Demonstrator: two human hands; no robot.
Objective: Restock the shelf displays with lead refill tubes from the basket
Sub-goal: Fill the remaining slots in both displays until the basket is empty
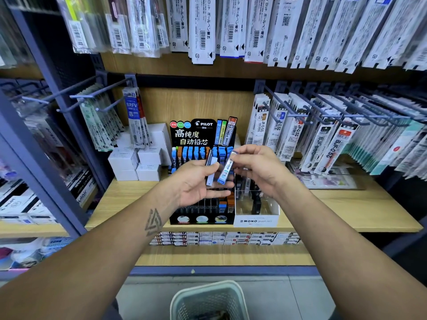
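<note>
**Lead refill tubes: sorting them in hand before they go in the racks**

Lead refill tubes are up at chest height here, not in a slot yet. The right hand (258, 167) pinches a clear tube with blue caps (227, 168) near its top end, between thumb and fingertips, tilted so the label faces the camera. My guess is that's to read the grade before picking a row. The left hand (201, 181) sits palm up with the fingers loosely curled, thumb pressing a couple more tubes (211, 168) against the fingers, one dark and one pale grey. It looks like a little holding stash, so the other hand can pick off one at a time.

Both hands hover right over the black Pilot display (202, 135), which stands on the wooden shelf (129, 199). Its back rows are full of blue and orange caps, while the front rows look mostly empty, so that's probably where these belong. The white Mono box (256, 220) touches it on the right and holds a few dark tubes.

The blue-capped tube itself is slim, flat-sided and see-through, with a printed label. The print is too small to read.

The basket (208, 301) is on the floor below, a pale mesh one. Something dark lies at the bottom; can't tell how many are left.
</note>
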